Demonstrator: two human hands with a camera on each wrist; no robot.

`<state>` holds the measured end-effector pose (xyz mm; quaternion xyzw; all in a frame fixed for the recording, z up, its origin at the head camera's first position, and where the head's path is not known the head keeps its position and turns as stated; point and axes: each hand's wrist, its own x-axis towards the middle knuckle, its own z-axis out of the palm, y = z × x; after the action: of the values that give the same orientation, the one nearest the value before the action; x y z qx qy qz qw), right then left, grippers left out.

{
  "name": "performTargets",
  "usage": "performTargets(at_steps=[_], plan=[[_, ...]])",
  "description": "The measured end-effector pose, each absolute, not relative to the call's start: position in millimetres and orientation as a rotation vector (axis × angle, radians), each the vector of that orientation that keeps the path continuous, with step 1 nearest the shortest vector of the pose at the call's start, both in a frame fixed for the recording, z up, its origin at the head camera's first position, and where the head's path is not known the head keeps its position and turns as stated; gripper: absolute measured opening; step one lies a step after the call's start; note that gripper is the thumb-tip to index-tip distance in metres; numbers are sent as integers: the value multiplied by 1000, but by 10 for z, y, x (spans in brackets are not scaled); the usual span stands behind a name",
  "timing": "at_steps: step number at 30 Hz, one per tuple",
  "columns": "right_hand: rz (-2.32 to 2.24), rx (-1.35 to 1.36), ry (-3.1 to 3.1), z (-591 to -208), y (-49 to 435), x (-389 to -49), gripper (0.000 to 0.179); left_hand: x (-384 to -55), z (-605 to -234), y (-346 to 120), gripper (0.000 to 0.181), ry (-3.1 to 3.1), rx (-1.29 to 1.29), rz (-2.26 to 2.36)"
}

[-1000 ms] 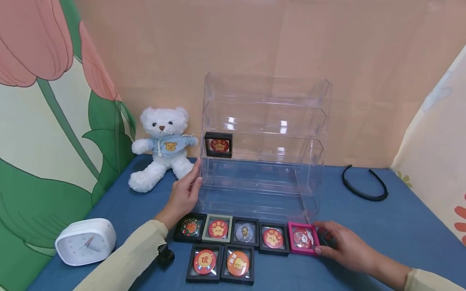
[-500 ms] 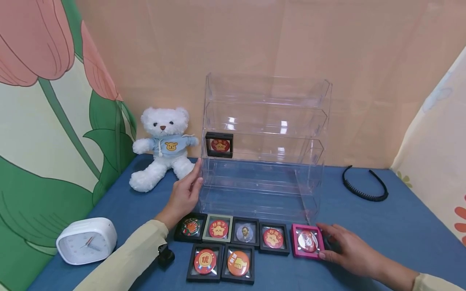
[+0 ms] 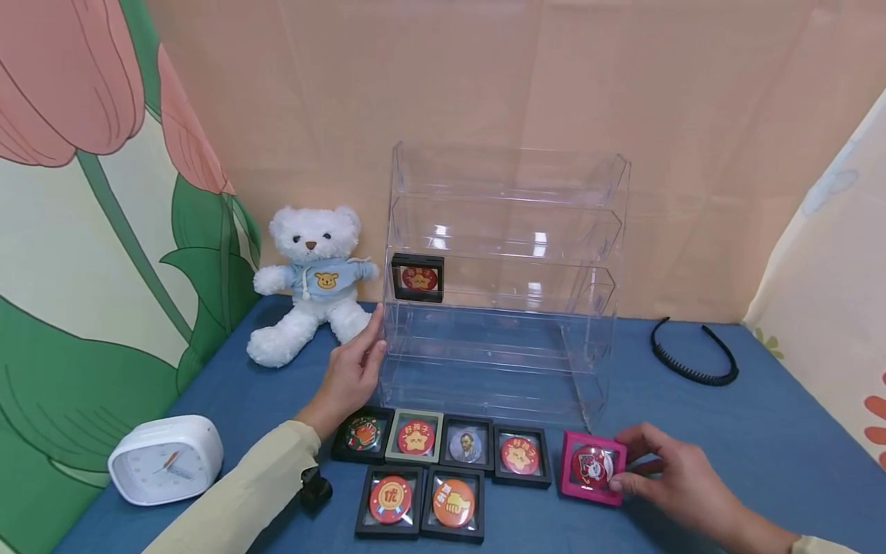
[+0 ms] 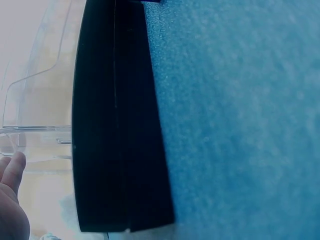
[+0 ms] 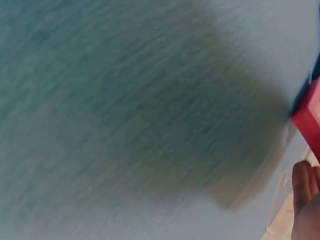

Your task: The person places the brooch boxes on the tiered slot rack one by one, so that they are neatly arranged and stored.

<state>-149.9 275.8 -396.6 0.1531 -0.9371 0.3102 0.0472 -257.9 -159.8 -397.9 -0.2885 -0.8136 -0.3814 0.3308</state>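
My right hand [image 3: 674, 473] pinches a pink square case [image 3: 567, 491] by its right edge, thumb in front; a round red badge shows inside. In the right wrist view a corner of the pink case [image 5: 312, 117] appears beside the fingertips. My left hand [image 3: 349, 377] rests with extended fingers against the left side of a clear tiered display rack [image 3: 498, 308]. On one of its middle tiers, at the left end, stands a black-framed badge [image 3: 418, 278]. Several framed badges lie before the rack, including a pale green one [image 3: 415, 436] and a black one with a thumbs-up [image 3: 453, 504].
A white teddy bear [image 3: 314, 281] in a blue hoodie sits left of the rack. A white alarm clock [image 3: 166, 462] stands at the front left, and a black headband [image 3: 694, 373] lies at the back right. Blue cloth [image 3: 692, 419] covers the table.
My right hand has drawn the pink case to the right and slightly nearer, away from the row, and its left side now tilts. The left hand stays at the rack.
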Motion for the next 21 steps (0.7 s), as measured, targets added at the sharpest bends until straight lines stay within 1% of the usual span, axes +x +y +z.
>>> performTargets(at_steps=[3,6,12,21], plan=[[990,433,-2781,-3963,2742,-1492,26,-2581,-3985,-1595,56,-2122,-755,-996],[1013,422,-2733,-3949,2728,-1494,19,-2582,-3995,-1595,56,-2119,-755,-1000],[937,498,-2606,-3893,2737,-1530,23,-2583,-4008,-1602,57,-2126,-752,-1002],[833,526,-2521,-3604,2807,-1660,24,-2572,-4006,-1591,57,-2082,-770,-975]])
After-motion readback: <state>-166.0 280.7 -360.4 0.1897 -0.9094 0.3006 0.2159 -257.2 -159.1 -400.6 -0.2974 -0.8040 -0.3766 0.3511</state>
